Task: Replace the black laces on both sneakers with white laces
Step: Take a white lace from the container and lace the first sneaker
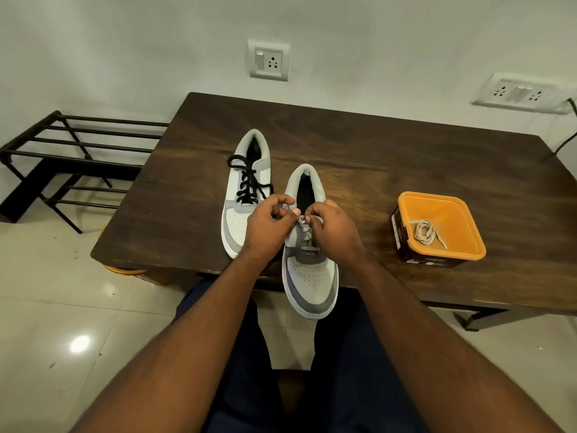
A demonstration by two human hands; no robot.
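Note:
Two grey-and-white sneakers lie on a dark wooden table point(406, 170). The left sneaker point(246, 173) carries black laces point(248, 179), loose at the top. The right sneaker point(310, 276) sticks out over the table's front edge and has a white lace point(305, 235) threaded through its lower eyelets. My left hand point(268, 225) and my right hand point(331, 228) meet over its upper eyelets, each pinching a part of the white lace with curled fingers. A second white lace point(425, 231) lies coiled in an orange tub point(462, 220) at the right.
A black metal shoe rack point(75, 157) stands on the tiled floor left of the table. Wall sockets point(270, 60) sit behind the table, and a black cable point(566, 135) hangs at the far right. My legs are under the table's front edge.

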